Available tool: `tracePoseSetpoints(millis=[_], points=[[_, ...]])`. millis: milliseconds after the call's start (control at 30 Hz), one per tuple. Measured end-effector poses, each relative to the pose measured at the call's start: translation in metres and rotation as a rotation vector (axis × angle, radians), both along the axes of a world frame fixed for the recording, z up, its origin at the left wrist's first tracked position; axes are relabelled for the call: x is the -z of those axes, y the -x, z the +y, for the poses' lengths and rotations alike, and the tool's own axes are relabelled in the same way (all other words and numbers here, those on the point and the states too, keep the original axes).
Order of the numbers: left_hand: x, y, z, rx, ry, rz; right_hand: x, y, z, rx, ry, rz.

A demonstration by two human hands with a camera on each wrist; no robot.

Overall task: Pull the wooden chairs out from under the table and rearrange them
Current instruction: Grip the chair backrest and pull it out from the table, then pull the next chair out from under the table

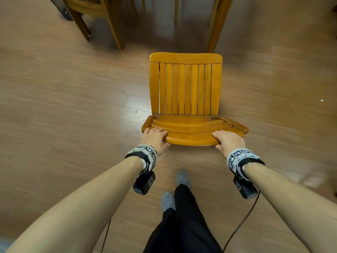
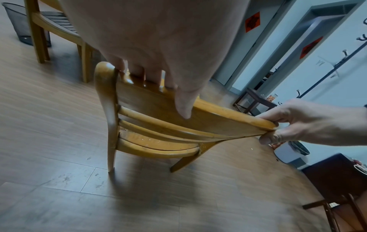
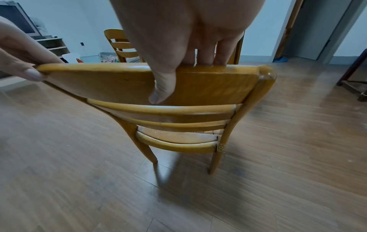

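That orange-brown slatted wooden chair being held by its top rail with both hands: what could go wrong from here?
1. The person's grey shoes stand close behind the orange-brown slatted wooden chair; pulling it further back could catch a foot with a rear leg.
2. The left hand and right hand grip only the curved top rail, so the chair may tip or swing.
3. Dragged legs might scuff the wood-plank floor.

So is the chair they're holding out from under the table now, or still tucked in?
Out. The wooden chair stands on open floor with its slatted seat fully exposed, the table leg beyond it; left hand and right hand grip its backrest.
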State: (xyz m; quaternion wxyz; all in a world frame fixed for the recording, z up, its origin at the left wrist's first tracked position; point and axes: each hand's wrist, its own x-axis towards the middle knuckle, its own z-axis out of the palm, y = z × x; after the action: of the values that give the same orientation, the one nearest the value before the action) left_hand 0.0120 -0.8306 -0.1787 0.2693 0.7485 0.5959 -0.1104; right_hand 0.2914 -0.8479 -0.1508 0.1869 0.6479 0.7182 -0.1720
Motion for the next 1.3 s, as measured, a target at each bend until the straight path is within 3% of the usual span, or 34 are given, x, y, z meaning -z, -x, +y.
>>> tracePoseSetpoints(millis=[200, 600, 833, 933, 1000, 1100, 1300], points=[[-0.010, 0.002, 0.014, 0.006, -0.011, -0.032, -0.011, 0.002, 0.012, 0.033, 0.023, -0.003], [-0.010, -0.005, 0.093, -0.030, -0.085, -0.008, -0.032, -0.008, 0.097, 0.046, 0.074, 0.050], [-0.018, -0.009, 0.113, -0.015, -0.007, 0.076, -0.031, -0.019, 0.121, -0.066, 0.110, 0.035], [-0.032, -0.003, 0.121, -0.134, 0.177, -0.026, -0.043, -0.016, 0.136, 0.003, 0.272, 0.120], [-0.050, 0.003, 0.137, -0.203, 0.216, -0.101, -0.056, -0.004, 0.155, 0.034, 0.274, 0.195], [-0.081, 0.026, 0.175, -0.248, 0.118, -0.128, -0.074, 0.029, 0.198, 0.068, 0.145, 0.274], [-0.131, 0.114, 0.268, -0.274, -0.030, -0.091, -0.105, 0.128, 0.288, 0.014, 0.049, 0.294]])
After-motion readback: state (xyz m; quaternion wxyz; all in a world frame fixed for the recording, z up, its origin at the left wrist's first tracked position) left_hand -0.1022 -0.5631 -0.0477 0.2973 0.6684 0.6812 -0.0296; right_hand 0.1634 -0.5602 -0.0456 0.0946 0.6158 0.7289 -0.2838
